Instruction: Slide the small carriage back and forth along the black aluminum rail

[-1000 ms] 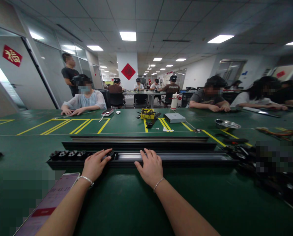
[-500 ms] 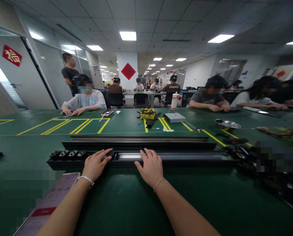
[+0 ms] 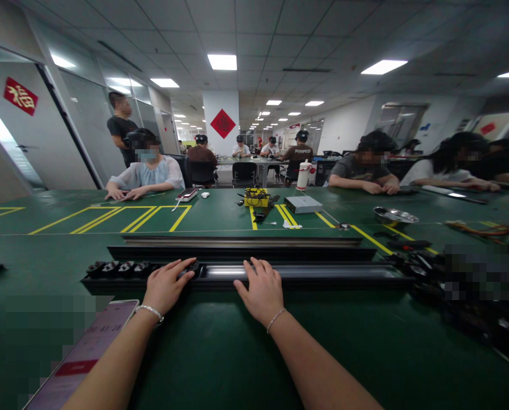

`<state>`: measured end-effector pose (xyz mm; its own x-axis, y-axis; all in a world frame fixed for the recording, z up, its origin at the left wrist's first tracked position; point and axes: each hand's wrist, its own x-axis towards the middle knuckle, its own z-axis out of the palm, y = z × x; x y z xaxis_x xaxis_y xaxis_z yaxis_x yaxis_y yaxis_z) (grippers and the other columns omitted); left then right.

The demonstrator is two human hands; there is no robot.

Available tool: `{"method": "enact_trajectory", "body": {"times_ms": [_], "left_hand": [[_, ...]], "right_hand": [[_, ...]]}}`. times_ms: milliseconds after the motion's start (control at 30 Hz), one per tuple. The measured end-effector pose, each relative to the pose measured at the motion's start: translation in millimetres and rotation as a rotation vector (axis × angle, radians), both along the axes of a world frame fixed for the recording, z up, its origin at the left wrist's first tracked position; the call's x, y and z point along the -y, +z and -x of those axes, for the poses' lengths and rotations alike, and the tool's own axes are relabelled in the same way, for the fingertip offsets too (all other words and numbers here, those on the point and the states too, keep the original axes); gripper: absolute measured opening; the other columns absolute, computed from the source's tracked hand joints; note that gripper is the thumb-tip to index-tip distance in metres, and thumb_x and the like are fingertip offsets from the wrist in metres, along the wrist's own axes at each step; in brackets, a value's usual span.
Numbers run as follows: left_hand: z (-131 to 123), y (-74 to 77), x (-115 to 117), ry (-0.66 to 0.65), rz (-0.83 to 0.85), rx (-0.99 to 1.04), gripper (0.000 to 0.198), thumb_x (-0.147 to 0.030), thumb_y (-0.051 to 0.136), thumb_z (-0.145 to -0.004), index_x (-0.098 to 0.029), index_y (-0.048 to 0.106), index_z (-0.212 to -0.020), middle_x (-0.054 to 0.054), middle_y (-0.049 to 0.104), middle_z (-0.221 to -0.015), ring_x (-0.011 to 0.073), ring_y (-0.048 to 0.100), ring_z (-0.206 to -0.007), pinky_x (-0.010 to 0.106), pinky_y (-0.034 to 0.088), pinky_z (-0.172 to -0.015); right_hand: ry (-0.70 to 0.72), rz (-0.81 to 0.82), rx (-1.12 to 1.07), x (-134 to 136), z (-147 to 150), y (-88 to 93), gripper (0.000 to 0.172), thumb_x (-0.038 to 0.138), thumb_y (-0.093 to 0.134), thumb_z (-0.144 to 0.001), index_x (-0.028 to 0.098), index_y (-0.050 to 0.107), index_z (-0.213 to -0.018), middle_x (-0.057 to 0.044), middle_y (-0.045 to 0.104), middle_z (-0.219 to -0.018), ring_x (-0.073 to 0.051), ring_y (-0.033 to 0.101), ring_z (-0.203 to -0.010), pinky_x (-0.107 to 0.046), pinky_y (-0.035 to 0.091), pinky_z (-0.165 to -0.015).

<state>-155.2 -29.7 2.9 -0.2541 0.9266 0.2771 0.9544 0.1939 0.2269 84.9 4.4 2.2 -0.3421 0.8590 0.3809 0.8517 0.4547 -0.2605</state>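
A long black channel rail (image 3: 323, 273) with a shiny metal inside lies across the table in front of me. Several black modules (image 3: 126, 267) with pale metal parts on top sit in its left end. My left hand (image 3: 168, 285) reaches over the rail beside them, thumb on the near side and fingers on the far side of another black module (image 3: 193, 266), mostly covered by the hand. To the right of it, my right hand (image 3: 262, 290) rests over the rail's middle, fingers spread and apart, holding nothing.
Two more long rails (image 3: 241, 250) lie just beyond. A phone (image 3: 92, 341) is under my left forearm. Dark parts (image 3: 434, 273) are heaped at right, near a metal bowl (image 3: 395, 215). Farther back are a grey box (image 3: 303, 204), a yellow block with cables (image 3: 257, 197) and seated people.
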Motion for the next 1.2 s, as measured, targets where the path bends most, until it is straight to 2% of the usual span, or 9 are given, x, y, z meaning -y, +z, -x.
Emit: {"method": "enact_trajectory", "body": {"times_ms": [300,1200], "left_hand": [[-3.1,2.5,0.4,0.013,0.015,-0.017,0.038,-0.043,0.036,-0.082,-0.038,0.046,-0.118,0.001,0.054,-0.121,0.0161,0.042,-0.116,0.037,0.028,-0.095],[-2.3,-3.3,-1.4,0.011,0.000,-0.029,0.038,-0.045,0.035,-0.082,-0.040,0.045,-0.118,-0.001,0.054,-0.121,0.0154,0.040,-0.119,0.040,0.022,-0.098]], "right_hand": [[-0.005,0.006,0.016,-0.6,0.6,-0.8,0.052,0.052,0.035,-0.081,0.024,0.043,-0.124,-0.005,0.041,-0.131,-0.023,0.029,-0.117,-0.037,0.021,-0.092],[0.001,-0.010,-0.013,-1.6,0.4,-2.5,0.051,0.052,0.036,-0.080,0.024,0.045,-0.123,-0.005,0.042,-0.130,-0.024,0.030,-0.116,-0.037,0.022,-0.091]]}}
